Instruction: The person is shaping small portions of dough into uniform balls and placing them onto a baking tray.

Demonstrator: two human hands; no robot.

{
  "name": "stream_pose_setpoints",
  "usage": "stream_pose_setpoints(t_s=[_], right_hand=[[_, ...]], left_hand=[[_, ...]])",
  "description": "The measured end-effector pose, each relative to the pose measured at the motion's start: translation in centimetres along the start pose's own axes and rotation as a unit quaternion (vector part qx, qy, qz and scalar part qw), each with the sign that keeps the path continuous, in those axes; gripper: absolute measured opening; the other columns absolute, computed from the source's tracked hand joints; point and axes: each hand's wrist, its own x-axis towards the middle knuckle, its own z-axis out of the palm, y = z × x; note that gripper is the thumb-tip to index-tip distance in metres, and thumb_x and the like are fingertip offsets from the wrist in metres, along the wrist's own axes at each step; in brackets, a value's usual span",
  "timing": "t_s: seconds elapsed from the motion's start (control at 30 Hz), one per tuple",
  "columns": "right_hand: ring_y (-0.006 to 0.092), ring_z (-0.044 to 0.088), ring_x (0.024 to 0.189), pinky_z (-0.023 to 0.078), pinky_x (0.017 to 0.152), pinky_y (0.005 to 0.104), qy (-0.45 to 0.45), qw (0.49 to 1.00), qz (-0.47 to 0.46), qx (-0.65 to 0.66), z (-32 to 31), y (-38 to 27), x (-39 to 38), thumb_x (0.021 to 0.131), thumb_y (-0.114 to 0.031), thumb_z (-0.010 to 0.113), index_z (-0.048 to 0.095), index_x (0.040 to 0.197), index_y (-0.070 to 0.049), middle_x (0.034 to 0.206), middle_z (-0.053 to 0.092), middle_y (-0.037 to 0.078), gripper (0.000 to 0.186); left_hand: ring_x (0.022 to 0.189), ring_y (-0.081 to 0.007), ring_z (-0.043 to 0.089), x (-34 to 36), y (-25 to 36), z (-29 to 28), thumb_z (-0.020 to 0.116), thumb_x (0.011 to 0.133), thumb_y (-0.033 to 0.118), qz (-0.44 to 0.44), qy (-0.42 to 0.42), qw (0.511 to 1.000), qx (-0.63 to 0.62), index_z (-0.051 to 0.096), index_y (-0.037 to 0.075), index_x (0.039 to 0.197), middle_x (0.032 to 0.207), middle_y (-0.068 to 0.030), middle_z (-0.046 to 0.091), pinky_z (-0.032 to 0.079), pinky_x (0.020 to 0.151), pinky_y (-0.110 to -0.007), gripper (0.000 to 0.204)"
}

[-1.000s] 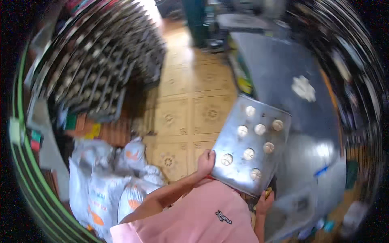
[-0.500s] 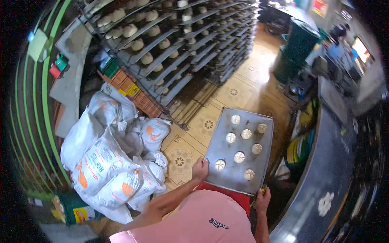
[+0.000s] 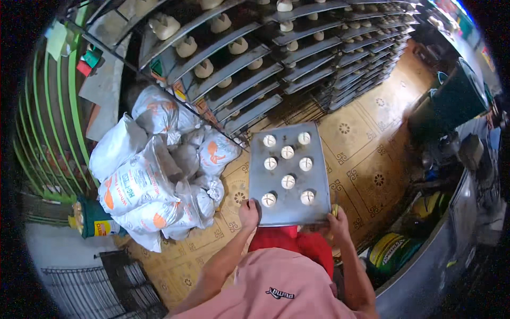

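A metal baking tray (image 3: 286, 212) is held out before me, carrying several scored round dough pieces (image 3: 288, 182). My left hand (image 3: 249, 215) is closed on its near left corner. My right hand (image 3: 338, 223) grips the near right corner, together with a small yellow-handled thing (image 3: 334, 211) that I cannot make out fully. Beyond the tray stands a tall rack (image 3: 255, 110) with many trays of pale, shaped dough.
White sacks (image 3: 135, 178) are piled to my left, near green railings (image 3: 74, 133). At right stand a dark green bin (image 3: 446, 101), a metal counter (image 3: 451, 250) and green containers (image 3: 393, 250). Patterned tile floor (image 3: 361, 154) lies between. A black wire rack (image 3: 106, 287) is at lower left.
I have turned away from the counter toward the rack, which now fills the top of the view. The tray, still held in both hands, has moved left and sits straighter in front of me.
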Motion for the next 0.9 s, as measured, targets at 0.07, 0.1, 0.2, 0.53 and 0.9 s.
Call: stream_pose_setpoints(t_s=[0.07,0.1,0.2,0.53,0.9], right_hand=[[0.0131,0.061,0.094,0.054,0.081,0.0320,0.013,1.000,-0.019,-0.011,-1.4,4.0,3.3,0.100,-0.003,0.058,0.063,0.120,-0.004,0.102,0.064,0.001,0.020],[0.0133,0.062,0.094,0.056,0.078,0.0325,0.020,0.999,-0.039,-0.026,-2.0,5.8,4.7,0.101,-0.003,0.058,0.063,0.119,-0.004,0.103,0.064,0.001,0.019],[0.0146,0.064,0.088,0.058,0.071,0.0341,0.053,0.994,-0.064,-0.064,-1.7,8.1,8.0,0.102,-0.004,0.058,0.064,0.118,-0.005,0.099,0.065,0.001,0.018],[0.0147,0.064,0.075,0.058,0.065,0.0344,0.157,0.975,0.059,0.143,-5.4,18.0,11.3,0.105,-0.017,0.064,0.064,0.118,-0.005,0.090,0.065,0.001,0.017],[0.0162,0.068,0.073,0.062,0.065,0.0356,0.127,0.968,-0.021,0.214,-3.6,7.7,24.2,0.105,-0.027,0.068,0.065,0.116,-0.002,0.091,0.069,0.005,0.027]], left_hand=[[0.090,-0.0514,0.066,-0.2,-1.8,2.0,0.054,0.105,0.031,-0.002,0.011,1.000,0.007,0.065,-0.005,0.100,0.094,-0.0312,0.069,0.052,0.080,-0.055,0.038],[0.090,-0.0512,0.066,-0.1,-3.1,3.2,0.054,0.105,0.031,-0.007,0.028,1.000,0.012,0.065,-0.005,0.099,0.094,-0.0316,0.069,0.051,0.081,-0.055,0.038],[0.091,-0.0491,0.066,-0.4,-7.2,6.3,0.055,0.105,0.031,-0.012,0.038,0.999,0.021,0.065,-0.005,0.104,0.098,-0.0306,0.069,0.052,0.081,-0.054,0.037],[0.094,-0.0231,0.066,-7.2,-13.4,9.5,0.054,0.109,0.015,-0.323,-0.320,0.790,-0.411,0.045,0.011,0.139,0.123,-0.0115,0.062,0.058,0.076,-0.038,0.031],[0.096,-0.0182,0.063,2.4,-7.2,14.5,0.065,0.101,0.001,-0.128,-0.233,0.867,-0.422,0.039,0.020,0.154,0.126,-0.0078,0.062,0.057,0.084,-0.032,0.062]])
